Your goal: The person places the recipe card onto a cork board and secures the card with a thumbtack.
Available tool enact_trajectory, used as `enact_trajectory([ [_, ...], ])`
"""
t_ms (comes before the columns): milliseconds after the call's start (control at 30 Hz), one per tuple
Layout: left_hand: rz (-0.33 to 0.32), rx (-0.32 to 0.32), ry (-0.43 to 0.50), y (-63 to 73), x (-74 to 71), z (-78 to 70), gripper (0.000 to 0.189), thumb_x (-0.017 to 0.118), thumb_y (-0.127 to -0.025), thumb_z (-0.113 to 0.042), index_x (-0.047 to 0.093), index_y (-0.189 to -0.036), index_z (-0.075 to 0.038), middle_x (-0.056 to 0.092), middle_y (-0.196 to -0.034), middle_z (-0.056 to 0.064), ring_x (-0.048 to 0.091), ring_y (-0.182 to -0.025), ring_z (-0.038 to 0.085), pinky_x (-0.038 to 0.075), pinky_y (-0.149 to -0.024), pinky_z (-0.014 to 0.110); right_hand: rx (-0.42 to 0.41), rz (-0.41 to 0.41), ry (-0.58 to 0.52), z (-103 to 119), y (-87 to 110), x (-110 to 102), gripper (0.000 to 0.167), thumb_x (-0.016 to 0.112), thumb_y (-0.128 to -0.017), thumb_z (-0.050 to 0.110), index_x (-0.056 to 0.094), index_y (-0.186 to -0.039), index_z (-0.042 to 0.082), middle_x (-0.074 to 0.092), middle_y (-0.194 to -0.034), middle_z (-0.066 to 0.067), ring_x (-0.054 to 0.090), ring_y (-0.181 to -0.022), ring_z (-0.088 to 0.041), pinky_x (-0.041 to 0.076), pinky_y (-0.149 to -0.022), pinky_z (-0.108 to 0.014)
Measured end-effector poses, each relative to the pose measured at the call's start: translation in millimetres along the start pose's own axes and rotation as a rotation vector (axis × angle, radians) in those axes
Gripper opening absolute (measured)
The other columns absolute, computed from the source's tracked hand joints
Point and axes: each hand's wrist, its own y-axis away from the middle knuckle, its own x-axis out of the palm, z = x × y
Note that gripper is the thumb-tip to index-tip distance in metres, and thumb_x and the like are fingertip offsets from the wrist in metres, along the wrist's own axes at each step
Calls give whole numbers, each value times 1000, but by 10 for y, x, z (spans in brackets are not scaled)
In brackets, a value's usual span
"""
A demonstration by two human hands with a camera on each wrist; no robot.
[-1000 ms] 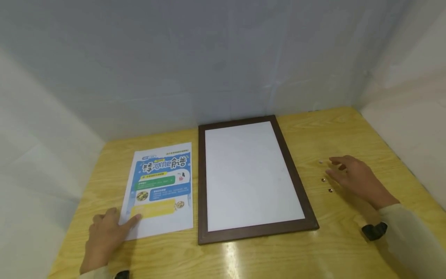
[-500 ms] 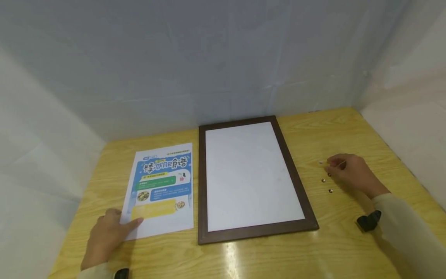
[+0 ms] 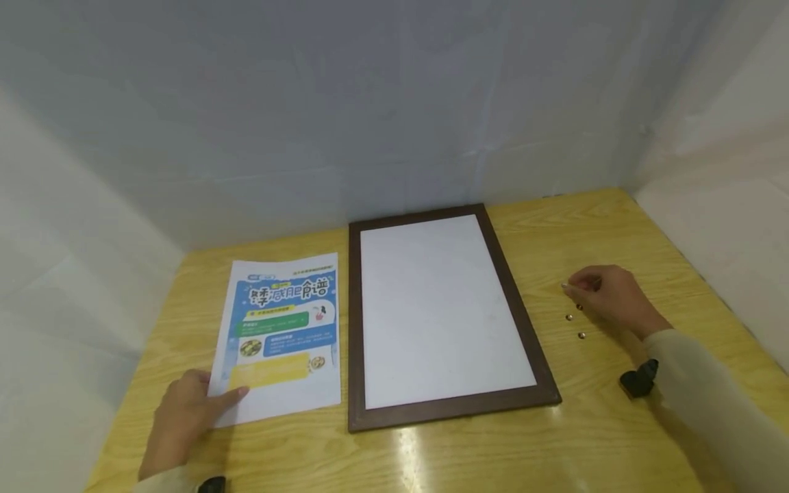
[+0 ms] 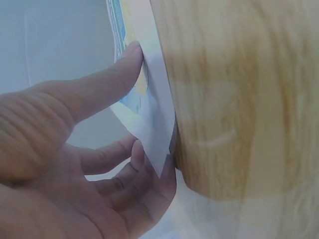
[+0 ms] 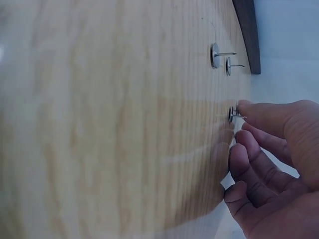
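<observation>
My left hand (image 3: 188,411) pinches the lower left corner of a printed poster sheet (image 3: 290,332), thumb on top and fingers beneath. In the left wrist view that corner of the sheet (image 4: 157,114) is raised off the table edge. My right hand (image 3: 610,294) has thumb and forefinger together on a silver thumbtack (image 3: 564,285), mostly covered by the fingertips. Several thumbtacks (image 3: 581,335) are nearby; in the right wrist view the near thumbtacks (image 5: 215,56) lie on their heads, points up, beside the right hand (image 5: 279,164).
A white board (image 3: 444,315) with a brown frame (image 3: 453,419) lies flat between the sheet and the thumbtacks. The wooden table (image 3: 468,455) has a pale sheeted wall (image 3: 394,123) behind it and further sheeting at both sides.
My right hand has moved slightly left, and its thumb and forefinger have come together on the farthest thumbtack. The left hand keeps its grip; the sheet has shifted very slightly left.
</observation>
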Motion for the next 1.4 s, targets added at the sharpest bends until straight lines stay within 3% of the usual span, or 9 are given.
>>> enact_trajectory([
  [167,5,-11,12,12,-24,23,75,77,-90,-39,45,-126,17,58,-115,36,58,-93,37,51,-79,51,-9,0,0,15,-46,13,35,71,-97,30,73,-110,-2,72,-96,-11,66,-86,-24,54,-73,-37],
  [367,18,-17,0,14,-54,1,72,70,-96,-34,40,-134,19,51,-127,40,56,-107,47,49,-89,61,-7,5,-2,19,-55,12,33,70,-98,29,74,-110,-2,72,-95,-11,65,-86,-25,54,-72,-38],
  [600,20,103,0,29,-129,47,70,61,-100,-36,42,-137,21,50,-133,43,52,-119,55,48,-94,63,0,12,4,104,34,-14,33,68,-99,29,74,-111,0,72,-97,-11,66,-87,-25,54,-72,-39],
  [767,14,134,81,40,-155,102,71,60,-102,-38,41,-139,20,47,-137,43,50,-124,56,50,-95,61,-1,6,5,153,104,-30,30,68,-100,28,75,-110,1,72,-97,-10,65,-86,-24,54,-71,-39],
  [900,3,119,200,64,-184,131,75,58,-103,-43,39,-144,18,44,-141,42,56,-122,50,58,-88,47,-6,-3,12,201,166,-43,28,68,-99,26,75,-109,1,72,-96,-10,65,-85,-24,54,-71,-39],
  [1067,-26,85,333,90,-218,120,78,57,-102,-44,34,-149,13,46,-142,40,69,-100,27,59,-73,27,-11,-11,9,178,157,-45,27,69,-99,25,76,-107,1,72,-95,-10,65,-85,-24,54,-71,-39],
  [1200,-44,96,398,110,-256,112,77,57,-102,-44,33,-151,11,50,-140,37,69,-88,13,58,-70,25,-10,-24,8,164,151,-44,26,70,-98,25,76,-106,1,73,-95,-10,65,-84,-24,54,-71,-38],
  [1400,-47,113,452,151,-301,47,79,58,-101,-46,32,-152,9,52,-140,34,68,-83,6,58,-72,24,-3,-39,0,170,143,-45,26,69,-99,25,75,-107,1,73,-99,-14,67,-86,-28,55,-73,-42],
])
